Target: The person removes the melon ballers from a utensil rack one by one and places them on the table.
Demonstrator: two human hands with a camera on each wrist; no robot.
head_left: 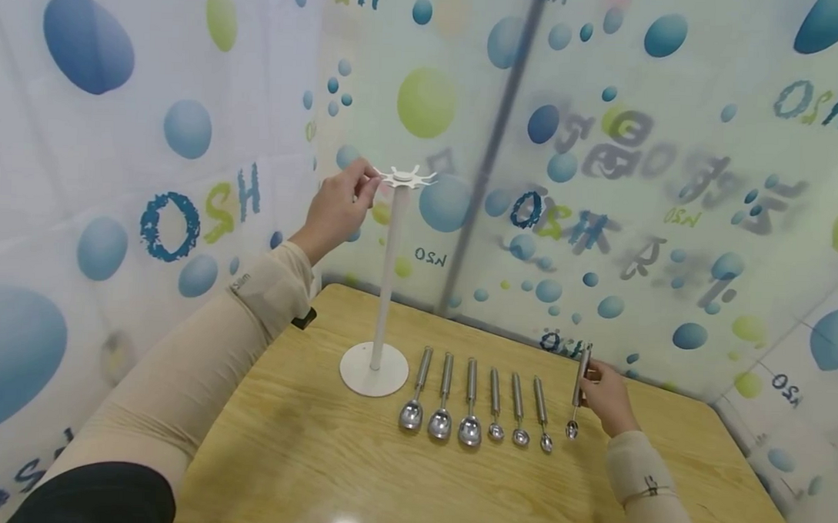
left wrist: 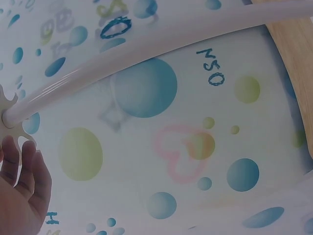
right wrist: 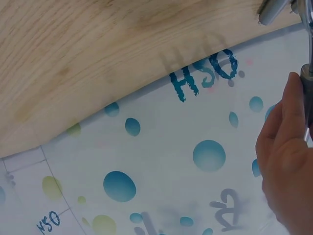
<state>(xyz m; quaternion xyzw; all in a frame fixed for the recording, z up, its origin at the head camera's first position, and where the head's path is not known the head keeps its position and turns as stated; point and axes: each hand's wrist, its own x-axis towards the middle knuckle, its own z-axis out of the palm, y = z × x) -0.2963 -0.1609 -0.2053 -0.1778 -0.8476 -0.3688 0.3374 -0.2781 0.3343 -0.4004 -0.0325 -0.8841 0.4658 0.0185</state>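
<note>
A white stand (head_left: 388, 272) has a round base, a thin pole and a top ring of curved hooks (head_left: 406, 177). My left hand (head_left: 341, 205) is raised to that top, thumb and fingertips pinching one hook; the left wrist view shows the same hand (left wrist: 24, 186) beside the hooks, its contact partly cut off. My right hand (head_left: 607, 395) grips a small metal scoop (head_left: 582, 379) by its handle, bowl downward, near the table's back edge. In the right wrist view the fingers (right wrist: 288, 117) wrap the handle (right wrist: 307, 93), much of it outside the frame.
Right of the stand, three larger metal scoops (head_left: 445, 397) and three smaller ones (head_left: 518, 411) lie in a row, handles toward the back. The wooden table (head_left: 411, 492) meets patterned curtains (head_left: 600, 245) behind. A small black object (head_left: 304, 319) sits at the left edge.
</note>
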